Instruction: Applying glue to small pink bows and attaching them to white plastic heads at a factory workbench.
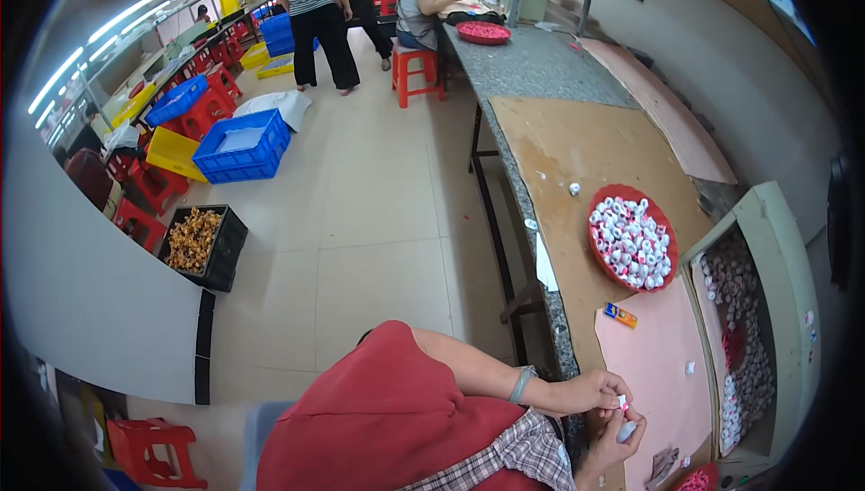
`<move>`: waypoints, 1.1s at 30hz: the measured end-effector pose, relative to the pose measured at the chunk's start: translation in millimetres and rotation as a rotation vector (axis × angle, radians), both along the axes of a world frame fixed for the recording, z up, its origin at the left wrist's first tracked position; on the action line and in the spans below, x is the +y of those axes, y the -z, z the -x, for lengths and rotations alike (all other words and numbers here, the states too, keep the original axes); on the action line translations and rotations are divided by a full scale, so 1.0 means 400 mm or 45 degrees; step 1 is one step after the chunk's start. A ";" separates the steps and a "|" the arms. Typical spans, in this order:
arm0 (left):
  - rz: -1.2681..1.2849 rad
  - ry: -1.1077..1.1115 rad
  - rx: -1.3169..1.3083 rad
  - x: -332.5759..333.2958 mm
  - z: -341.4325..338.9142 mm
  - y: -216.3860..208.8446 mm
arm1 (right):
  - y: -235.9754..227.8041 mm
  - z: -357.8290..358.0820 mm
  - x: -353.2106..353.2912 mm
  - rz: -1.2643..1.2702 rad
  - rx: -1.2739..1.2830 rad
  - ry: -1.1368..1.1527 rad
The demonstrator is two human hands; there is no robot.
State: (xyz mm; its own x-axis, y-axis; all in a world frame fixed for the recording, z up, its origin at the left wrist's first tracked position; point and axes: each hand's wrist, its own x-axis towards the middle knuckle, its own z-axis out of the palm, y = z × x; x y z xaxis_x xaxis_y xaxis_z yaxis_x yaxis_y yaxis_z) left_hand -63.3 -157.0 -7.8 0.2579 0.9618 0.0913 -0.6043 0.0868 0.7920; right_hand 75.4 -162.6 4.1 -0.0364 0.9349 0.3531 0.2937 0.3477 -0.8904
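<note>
My left hand [595, 392], with a band at its wrist, pinches a small white-and-pink piece [622, 401] over the near edge of the workbench. Just below it, my right hand [622, 446] has its fingers closed round a whitish piece [626, 431]. The hands are close together, and their contact is partly hidden. Beyond them, a red round basket [595, 248] is heaped with small rounded white pieces [632, 237] bearing pink parts. One loose white piece [690, 368] lies on the pink sheet [653, 347].
A small orange-and-blue box [621, 315] lies near the basket. At right stands a pale green cabinet-like box [784, 248] holding many small pieces. Pink bits [698, 480] sit at the bottom edge. Leftward are a black crate [230, 252], blue crates [243, 162] and red stools [153, 446]. Other people stand or sit farther back.
</note>
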 end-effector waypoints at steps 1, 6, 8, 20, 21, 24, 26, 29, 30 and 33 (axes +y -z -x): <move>0.000 -0.017 0.024 -0.009 0.008 -0.001 | -0.004 0.009 -0.011 0.035 0.020 -0.002; -0.042 -0.069 0.003 -0.046 0.041 -0.007 | -0.020 0.048 -0.042 0.141 0.184 -0.069; -0.046 -0.076 -0.010 -0.056 0.050 0.001 | -0.029 0.056 -0.050 0.135 0.164 -0.088; 0.035 -0.031 -0.130 -0.088 0.040 0.007 | 0.009 0.026 -0.048 0.096 0.197 -0.174; 0.062 -0.029 -0.131 -0.093 0.041 0.004 | 0.019 0.023 -0.047 0.088 0.190 -0.169; 0.077 -0.063 -0.135 -0.099 0.043 0.010 | 0.028 0.030 -0.045 0.069 0.178 -0.184; 0.049 -0.109 -0.134 -0.099 0.041 0.017 | 0.029 0.038 -0.045 0.040 0.174 -0.197; 0.026 -0.136 -0.104 -0.096 0.050 0.010 | 0.013 0.070 -0.059 0.093 0.310 -0.205; 0.012 -0.141 -0.082 -0.096 0.051 0.010 | 0.012 0.073 -0.062 0.117 0.384 -0.200; 0.002 -0.187 -0.109 -0.089 0.043 0.016 | 0.031 0.067 -0.049 0.128 0.368 -0.187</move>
